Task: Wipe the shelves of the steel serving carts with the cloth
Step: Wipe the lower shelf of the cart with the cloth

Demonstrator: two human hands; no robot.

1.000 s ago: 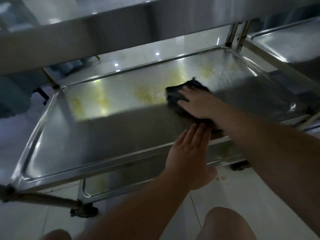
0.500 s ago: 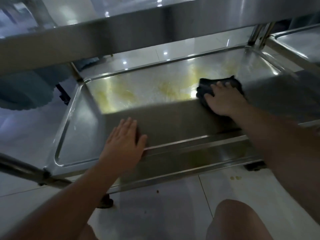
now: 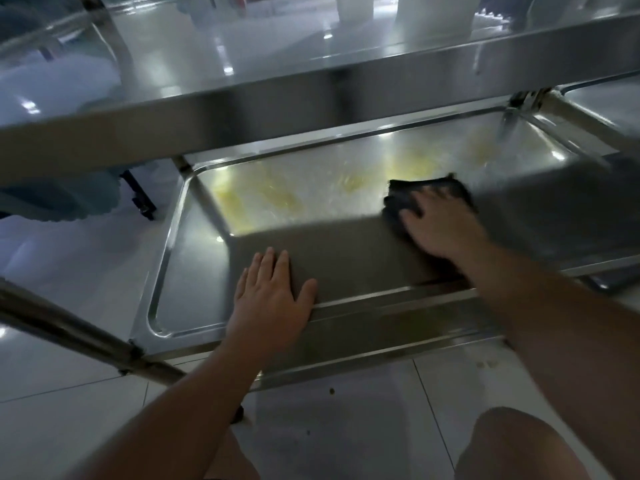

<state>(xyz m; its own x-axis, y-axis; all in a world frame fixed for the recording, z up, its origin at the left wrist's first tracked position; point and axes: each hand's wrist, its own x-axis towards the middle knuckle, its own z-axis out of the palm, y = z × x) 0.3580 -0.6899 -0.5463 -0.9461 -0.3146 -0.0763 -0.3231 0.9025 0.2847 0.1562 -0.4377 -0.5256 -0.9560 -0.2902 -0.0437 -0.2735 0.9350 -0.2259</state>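
A catering kitchen: steel serving carts point(image 3: 346, 341) on glossy tiled floor point(image 3: 69, 254).

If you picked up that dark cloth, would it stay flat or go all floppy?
Probably floppy: the dark cloth lies bunched and creased under the right hand, not as a flat sheet. It likely slides easily, since the steel shelf looks smooth and shiny. It seems light, though whether it is wet cannot be told.

Dark cloth point(image 3: 429, 192): crumpled, lying flat on the middle shelf point(image 3: 194, 271) of the steel cart, right of centre. Shelf: rimmed steel tray, level, far half streaked with yellowish smears point(image 3: 277, 199) left of the cloth, near half in shadow.
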